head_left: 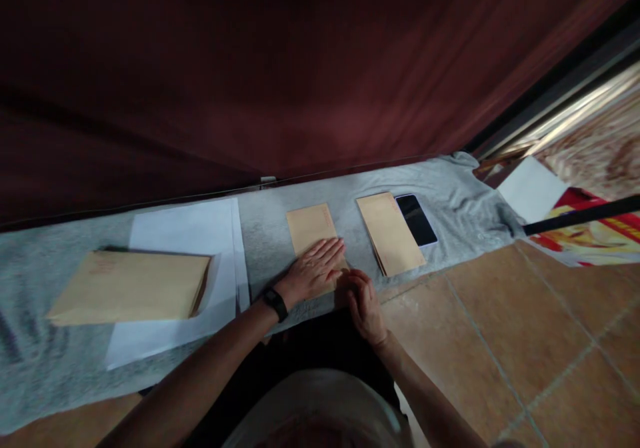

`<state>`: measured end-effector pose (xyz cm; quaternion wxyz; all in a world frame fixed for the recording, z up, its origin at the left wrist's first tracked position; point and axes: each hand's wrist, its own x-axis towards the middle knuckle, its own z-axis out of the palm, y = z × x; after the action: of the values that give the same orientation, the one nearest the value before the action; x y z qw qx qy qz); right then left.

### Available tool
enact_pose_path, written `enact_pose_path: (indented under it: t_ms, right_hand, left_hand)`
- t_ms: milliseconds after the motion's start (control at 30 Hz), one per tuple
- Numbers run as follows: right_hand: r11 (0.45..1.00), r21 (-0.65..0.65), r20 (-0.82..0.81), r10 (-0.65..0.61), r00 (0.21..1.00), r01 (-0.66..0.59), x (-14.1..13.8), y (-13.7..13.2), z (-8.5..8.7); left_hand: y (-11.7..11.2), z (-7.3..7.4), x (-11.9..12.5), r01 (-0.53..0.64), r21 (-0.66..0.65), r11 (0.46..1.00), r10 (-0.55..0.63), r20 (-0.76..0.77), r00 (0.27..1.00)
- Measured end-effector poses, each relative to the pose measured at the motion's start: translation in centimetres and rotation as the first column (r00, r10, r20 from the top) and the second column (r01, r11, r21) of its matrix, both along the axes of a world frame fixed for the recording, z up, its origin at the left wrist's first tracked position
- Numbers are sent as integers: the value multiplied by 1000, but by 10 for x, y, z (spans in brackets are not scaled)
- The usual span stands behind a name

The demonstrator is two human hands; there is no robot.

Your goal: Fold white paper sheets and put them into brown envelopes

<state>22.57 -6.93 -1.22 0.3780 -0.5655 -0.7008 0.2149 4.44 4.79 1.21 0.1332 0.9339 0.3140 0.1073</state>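
Observation:
A tan paper envelope lies on the grey cloth in front of me, with small red print near its far right corner. Across its middle my left hand rests flat, fingers stretched out to the right. My right hand is at the envelope's near right corner, its fingers curled and closed at the edge. What those fingers pinch, apart from the envelope's edge, is hidden. To the right sits a small stack of similar envelopes, partly over a dark-screened phone.
At left, a thick pile of tan envelopes lies on white paper sheets. Grey cloth covers the narrow surface, backed by a dark red curtain. A white sheet and a colourful printed bag are at far right, above the tiled floor.

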Motion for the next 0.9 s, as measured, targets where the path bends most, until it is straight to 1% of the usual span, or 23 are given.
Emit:
enact_pose_path:
  t_ms: [100,167,267,333,367,433,500,567,667,800,900]
  right_hand:
    - [1000,7,-22,-24,999,25,0,0,-2]
    - [1000,5,-41,-22,999,22,1,0,-1]
    - [1000,-16,-42,-14,999,14,4,4,4]
    - [1000,-16,11,18,1000,-18,7,11,10]
    - [998,-11,51,67,996,-66,9,16,13]
    - [976,-9,150,215,965,-216,10,28,19]
    - [931,-30,259,359,897,-364,8,42,24]
    - [901,-52,365,418,832,-431,5,56,27]
    - [904,-38,475,391,788,-425,0,75,25]
    - [934,-19,526,313,791,-356,-9,104,17]
    - [961,-18,538,240,808,-274,-17,128,13]
  left_hand:
    - [-23,5,-1,28,-30,999,-29,-9,1000]
    - [-39,6,-4,44,-34,998,-44,-8,999]
    - [-59,4,-11,45,-12,999,-45,4,999]
    - [-70,2,-15,36,11,999,-36,9,999]
    - [-75,1,-17,33,17,999,-33,10,999]
    - [-82,-1,-20,27,14,1000,-28,10,1000]
    - [-87,-2,-21,12,-2,1000,-12,8,1000]
    - [-91,-3,-21,-9,-12,1000,9,5,1000]
    - [-92,-2,-21,-25,14,1000,26,-2,1000]
    - [-93,3,-21,-28,85,996,31,-38,999]
    - [-97,3,-21,-54,142,988,64,-66,996]
